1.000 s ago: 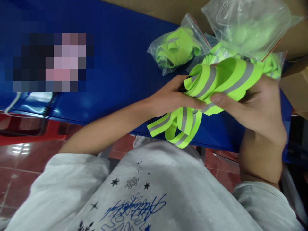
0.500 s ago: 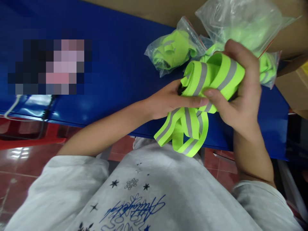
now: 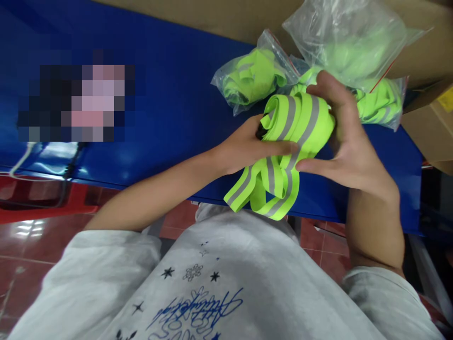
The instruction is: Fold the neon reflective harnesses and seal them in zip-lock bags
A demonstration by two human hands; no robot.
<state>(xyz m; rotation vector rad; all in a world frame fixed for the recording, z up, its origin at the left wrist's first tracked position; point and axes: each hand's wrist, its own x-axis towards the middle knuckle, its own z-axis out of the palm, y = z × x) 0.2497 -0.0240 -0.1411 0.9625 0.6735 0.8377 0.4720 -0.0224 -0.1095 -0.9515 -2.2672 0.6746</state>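
My left hand [image 3: 249,146] is closed round a bundle of neon-yellow reflective strap [image 3: 295,120] with a grey stripe along it, the thumb lying across the front. The strap is wound in loose coils, and several loops hang below the hand near the table's front edge. On the bundle's right side, my right hand [image 3: 348,141] is open, its thumb and fingers spread around the coils. The thumb tip is by the strap's lower edge; whether it touches cannot be made out. Something dark shows at the bundle's left end, partly hidden by my left hand.
Clear zip bags [image 3: 249,78] of the same yellow strap lie behind my hands on the blue table [image 3: 170,94]. A large clear bag [image 3: 350,42] stands above them. A cardboard box [image 3: 430,123] is at the right. A blurred-out object and cables [image 3: 71,163] are at the left.
My right hand has loosened from the bundle and spread its fingers. The strap's right-hand coil has drawn in against the rest. My left hand keeps its hold.
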